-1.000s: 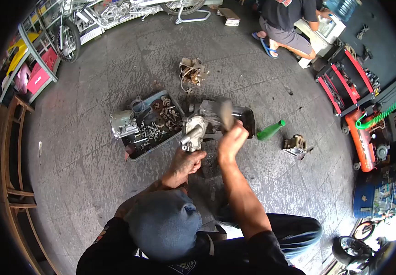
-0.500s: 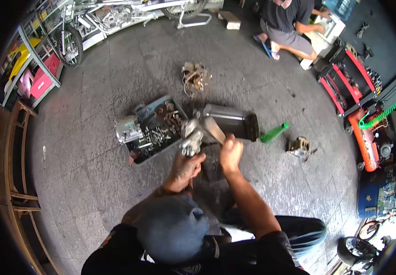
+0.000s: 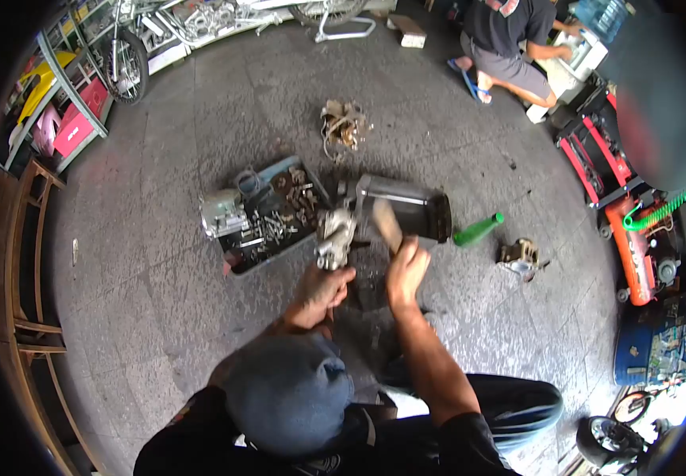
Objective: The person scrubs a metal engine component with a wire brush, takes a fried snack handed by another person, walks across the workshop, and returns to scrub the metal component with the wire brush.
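My left hand (image 3: 321, 293) is closed round the lower end of a silvery metal engine part (image 3: 335, 238), which stands up from the fist. My right hand (image 3: 408, 274) grips a wooden handle (image 3: 387, 224), blurred by motion, just right of the part; the tool's far end cannot be made out. To the left lies a grey tray (image 3: 270, 268) with bolts, springs and other small parts, and a metal casing (image 3: 222, 214) rests at its left edge. Beyond my right hand is a dark metal pan (image 3: 406, 190).
A green bottle (image 3: 479, 230) and a metal part (image 3: 521, 258) lie to the right. A brownish engine part (image 3: 344, 128) is further ahead. At the top right a person (image 3: 509, 40) crouches near a red tool cart (image 3: 597, 159). A wooden bench (image 3: 30, 317) stands left.
The handle in my right hand has swung to and fro beside the engine part. A blurred dark shape has come in at the upper right. The view has shifted slightly.
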`<state>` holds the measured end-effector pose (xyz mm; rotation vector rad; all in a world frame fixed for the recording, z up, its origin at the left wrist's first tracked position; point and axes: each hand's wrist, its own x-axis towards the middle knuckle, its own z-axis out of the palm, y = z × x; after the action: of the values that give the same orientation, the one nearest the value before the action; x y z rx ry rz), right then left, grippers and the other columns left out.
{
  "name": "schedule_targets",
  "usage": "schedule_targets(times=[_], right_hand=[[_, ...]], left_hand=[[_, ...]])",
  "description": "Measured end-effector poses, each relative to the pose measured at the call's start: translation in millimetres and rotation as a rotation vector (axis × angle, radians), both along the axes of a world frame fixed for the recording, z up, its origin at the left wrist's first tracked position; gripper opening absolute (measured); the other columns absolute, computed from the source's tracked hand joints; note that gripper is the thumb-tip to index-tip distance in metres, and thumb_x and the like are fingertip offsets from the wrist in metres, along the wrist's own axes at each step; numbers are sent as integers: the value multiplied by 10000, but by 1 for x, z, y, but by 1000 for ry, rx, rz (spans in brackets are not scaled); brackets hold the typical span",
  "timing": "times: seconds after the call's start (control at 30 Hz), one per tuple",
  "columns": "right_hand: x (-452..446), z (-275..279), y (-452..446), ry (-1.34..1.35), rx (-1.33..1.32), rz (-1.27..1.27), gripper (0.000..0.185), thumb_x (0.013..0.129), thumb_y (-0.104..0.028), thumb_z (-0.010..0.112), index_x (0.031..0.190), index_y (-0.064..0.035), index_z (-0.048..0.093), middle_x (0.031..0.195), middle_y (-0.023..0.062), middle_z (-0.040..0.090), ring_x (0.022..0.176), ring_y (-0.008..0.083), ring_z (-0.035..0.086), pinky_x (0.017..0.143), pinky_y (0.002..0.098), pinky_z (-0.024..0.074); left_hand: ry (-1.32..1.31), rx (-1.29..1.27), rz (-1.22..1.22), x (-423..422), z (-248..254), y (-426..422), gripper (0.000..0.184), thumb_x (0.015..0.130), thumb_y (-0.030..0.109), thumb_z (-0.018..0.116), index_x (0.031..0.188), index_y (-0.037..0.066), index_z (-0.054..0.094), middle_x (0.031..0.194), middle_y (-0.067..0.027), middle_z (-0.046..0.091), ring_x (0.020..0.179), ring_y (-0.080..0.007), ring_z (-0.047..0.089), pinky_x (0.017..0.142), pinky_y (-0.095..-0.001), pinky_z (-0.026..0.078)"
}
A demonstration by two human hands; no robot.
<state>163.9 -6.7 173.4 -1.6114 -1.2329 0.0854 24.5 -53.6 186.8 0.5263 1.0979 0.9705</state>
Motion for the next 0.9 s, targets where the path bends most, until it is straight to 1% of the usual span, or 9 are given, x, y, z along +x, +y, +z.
schedule_targets(times=[0.03, 0.1, 0.2, 0.23, 0.4, 0.5, 0.63, 0.8, 0.9], right_hand=[[-6, 22, 8, 18, 100, -86, 443, 910, -217, 403, 569, 23, 554, 570, 268, 541, 564, 455, 540, 593, 533, 408], [-9, 54, 15, 256, -216, 195, 410, 915, -213, 369, 633, 14, 560, 600, 262, 544, 572, 462, 513, 602, 521, 406], [6, -51, 4, -172, -72, -10, 406, 904, -220, 392, 633, -6, 606, 632, 250, 587, 633, 447, 580, 636, 550, 422], [20, -49, -14, -148, -379, 105, 377, 907, -225, 405, 724, -10, 654, 708, 249, 609, 708, 451, 572, 687, 552, 413], [7, 0, -11, 81, 134, 16, 363, 895, -185, 403, 734, 32, 644, 611, 231, 574, 596, 426, 560, 584, 482, 424], [6, 21, 3, -73, 70, 378, 321, 867, -133, 397, 695, 13, 625, 601, 224, 563, 556, 409, 561, 534, 461, 431], [50, -36, 6, -340, -152, 201, 335, 860, -168, 452, 608, -32, 626, 576, 209, 580, 515, 388, 584, 534, 482, 475], [17, 15, -4, -103, -45, 346, 321, 854, -152, 432, 637, -25, 631, 588, 209, 574, 520, 388, 581, 522, 477, 459], [25, -35, 4, -105, 61, 307, 309, 846, -139, 451, 591, -24, 582, 582, 217, 570, 507, 396, 567, 508, 491, 440]], left_hand=[[16, 48, -15, 0, -5, 6, 126, 825, 41, 639, 781, 66, 523, 556, 10, 474, 383, -64, 415, 327, -220, 278], [15, 130, -16, 5, -3, 7, 120, 827, 40, 636, 790, 64, 524, 560, 16, 470, 386, -53, 412, 323, -213, 273], [-28, 134, 30, -2, 12, 12, 113, 827, 39, 632, 822, 56, 521, 563, 16, 470, 384, -52, 408, 314, -206, 258], [-36, 139, 50, -1, 12, 12, 113, 827, 39, 632, 822, 56, 521, 563, 16, 470, 384, -52, 408, 314, -206, 258], [-122, 18, -120, -4, 20, 10, 135, 826, 64, 631, 771, 55, 508, 539, 1, 449, 378, -64, 382, 326, -213, 254], [-193, 4, -248, -1, 28, 10, 129, 835, 69, 618, 768, 59, 508, 565, 2, 446, 390, -59, 367, 332, -202, 248], [-383, -148, -275, -10, 3, 4, 150, 836, 82, 611, 757, 68, 484, 597, 10, 427, 431, -51, 380, 341, -187, 259], [-302, -90, -311, -5, 18, 13, 155, 855, 90, 585, 742, 61, 483, 601, 12, 427, 436, -62, 364, 387, -186, 269], [-333, -160, -229, -1, 24, 12, 154, 860, 82, 571, 741, 59, 476, 597, 6, 424, 431, -66, 368, 363, -185, 268]])
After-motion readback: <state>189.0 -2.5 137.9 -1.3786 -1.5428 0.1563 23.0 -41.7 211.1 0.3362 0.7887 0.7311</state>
